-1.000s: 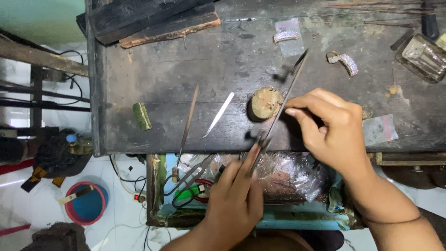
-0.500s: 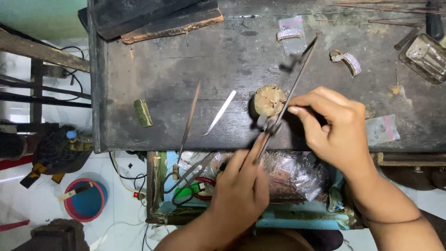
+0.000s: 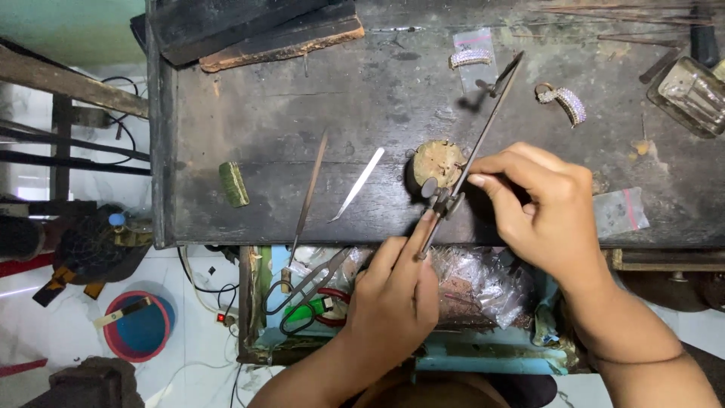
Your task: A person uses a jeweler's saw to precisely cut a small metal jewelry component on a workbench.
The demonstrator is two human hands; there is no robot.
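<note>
The left hand (image 3: 393, 291) pinches the near end of a long thin metal tool (image 3: 472, 159), a slim rod with a small screw clamp partway along it, and its grip is closed on that end. The right hand (image 3: 547, 208) pinches the same tool near the clamp with thumb and forefinger, apparently to steady it, since the rod slants up and away across the tabletop (image 3: 302, 98). Just beside the clamp, on the tabletop's near edge, sits a round, worn wooden block (image 3: 436, 160), likely a rest for the work. Tweezers (image 3: 359, 183) and a thin file (image 3: 310, 189) lie to the left, two stone-set rings (image 3: 563, 100) farther back, and scissors (image 3: 306, 291) rest in the open drawer below.
</note>
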